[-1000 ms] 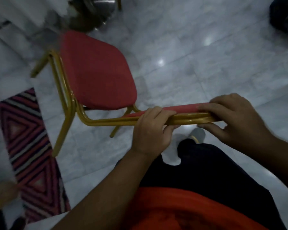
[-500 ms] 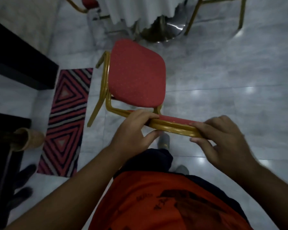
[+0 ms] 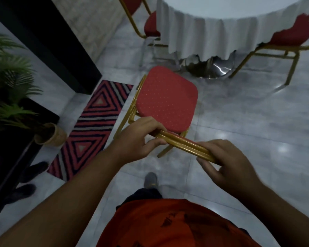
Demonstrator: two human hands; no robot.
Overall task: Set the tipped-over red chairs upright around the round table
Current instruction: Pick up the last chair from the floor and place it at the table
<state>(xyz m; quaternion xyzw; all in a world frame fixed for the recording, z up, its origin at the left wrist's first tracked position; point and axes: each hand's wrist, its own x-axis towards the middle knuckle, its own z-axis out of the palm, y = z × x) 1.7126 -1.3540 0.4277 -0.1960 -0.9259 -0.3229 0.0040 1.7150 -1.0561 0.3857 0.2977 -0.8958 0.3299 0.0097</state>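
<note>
Now both hands' grip closed on red chair (image 3: 167,99) backrest: left hand (image 3: 137,139), right hand (image 3: 227,163).

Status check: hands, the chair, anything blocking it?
Left hand and right hand both grip the chair by its backrest rail. Chair upright, short of the table. Floor between looks open.

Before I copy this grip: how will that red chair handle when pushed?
Probably rigid: the red chair has a gold metal frame. Likely slides easily on the glossy floor. Left hand and right hand gripping its backrest should limit tipping.
</note>
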